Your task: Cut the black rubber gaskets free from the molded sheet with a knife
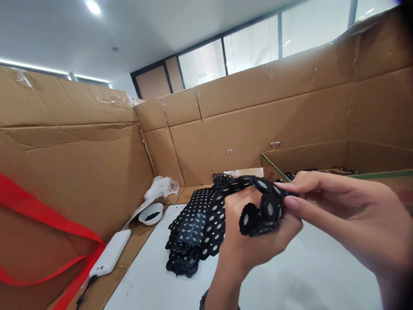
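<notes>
My left hand (250,235) is wrapped round a curled black strip (271,207) of joined round pieces with pale centres. My right hand (333,209) comes in from the right, its thumb and forefinger pinching the strip's right edge. Behind my left hand, a heap of similar black sheets (209,227) with rows of pale dots lies folded on the white table (157,283). The heap passes behind my left hand, so I cannot tell whether the strip is joined to it.
On the left are a white bowl (153,214) with small dark bits, a white power bank (110,252) with a black cable, and a red ribbon (42,210). Crumpled plastic (162,187) lies behind. A cardboard box (274,167) holds black pieces at right. Cardboard walls (226,127) surround the table.
</notes>
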Demonstrator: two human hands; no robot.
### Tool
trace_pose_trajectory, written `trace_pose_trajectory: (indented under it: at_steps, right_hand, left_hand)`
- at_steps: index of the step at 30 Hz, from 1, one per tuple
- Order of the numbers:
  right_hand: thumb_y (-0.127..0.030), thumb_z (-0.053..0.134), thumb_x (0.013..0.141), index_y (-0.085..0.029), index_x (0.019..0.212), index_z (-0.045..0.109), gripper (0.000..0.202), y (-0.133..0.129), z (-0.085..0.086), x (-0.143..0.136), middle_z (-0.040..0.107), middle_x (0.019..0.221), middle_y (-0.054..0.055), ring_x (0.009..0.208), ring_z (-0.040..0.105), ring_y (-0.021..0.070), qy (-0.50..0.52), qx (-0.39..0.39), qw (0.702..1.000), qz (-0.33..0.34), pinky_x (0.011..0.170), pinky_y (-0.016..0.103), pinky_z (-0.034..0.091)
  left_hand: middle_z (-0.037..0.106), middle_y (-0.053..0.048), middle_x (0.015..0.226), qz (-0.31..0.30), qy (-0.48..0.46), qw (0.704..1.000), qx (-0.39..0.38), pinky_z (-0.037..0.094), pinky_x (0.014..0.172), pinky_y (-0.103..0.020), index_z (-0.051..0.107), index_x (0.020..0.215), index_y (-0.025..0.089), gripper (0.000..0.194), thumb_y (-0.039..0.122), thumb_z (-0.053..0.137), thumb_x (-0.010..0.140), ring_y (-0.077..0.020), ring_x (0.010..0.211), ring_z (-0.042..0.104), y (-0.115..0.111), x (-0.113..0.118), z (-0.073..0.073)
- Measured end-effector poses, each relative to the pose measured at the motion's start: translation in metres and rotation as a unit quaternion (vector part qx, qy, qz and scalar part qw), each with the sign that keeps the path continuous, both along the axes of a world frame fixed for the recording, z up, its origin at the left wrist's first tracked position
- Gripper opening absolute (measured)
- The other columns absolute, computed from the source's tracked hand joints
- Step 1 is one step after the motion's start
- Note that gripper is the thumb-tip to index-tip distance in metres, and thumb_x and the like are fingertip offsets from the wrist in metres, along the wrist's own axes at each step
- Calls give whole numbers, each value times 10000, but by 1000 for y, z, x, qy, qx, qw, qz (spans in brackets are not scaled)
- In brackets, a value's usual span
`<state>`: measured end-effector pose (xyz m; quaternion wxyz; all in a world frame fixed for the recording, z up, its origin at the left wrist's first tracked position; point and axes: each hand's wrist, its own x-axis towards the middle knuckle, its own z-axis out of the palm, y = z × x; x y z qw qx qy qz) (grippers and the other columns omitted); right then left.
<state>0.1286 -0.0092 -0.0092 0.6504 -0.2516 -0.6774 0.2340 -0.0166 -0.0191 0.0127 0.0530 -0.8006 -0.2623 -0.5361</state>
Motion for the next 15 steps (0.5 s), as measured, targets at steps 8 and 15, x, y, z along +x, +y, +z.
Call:
trace_pose_trajectory:
  at_steps: [8,15]
  right_hand:
    - [-387,738,775,-211,733,691,187,1,14,-4,686,725,-4,664,670,122,16,-71,994,85,585,162,564]
    - [-434,694,814,-196,730,673,253,-2,13,-13,678,707,7,656,659,126,40,-84,993,74,589,184,562]
  left_hand:
    - [618,28,579,48,-10,996,68,512,588,-223,544,639,171,173,109,567,800,-104,552,601,5,3,-2]
    - [596,34,571,38,-17,999,30,483,571,-222,556,671,174,160,121,544,822,-99,537,586,5,0,0]
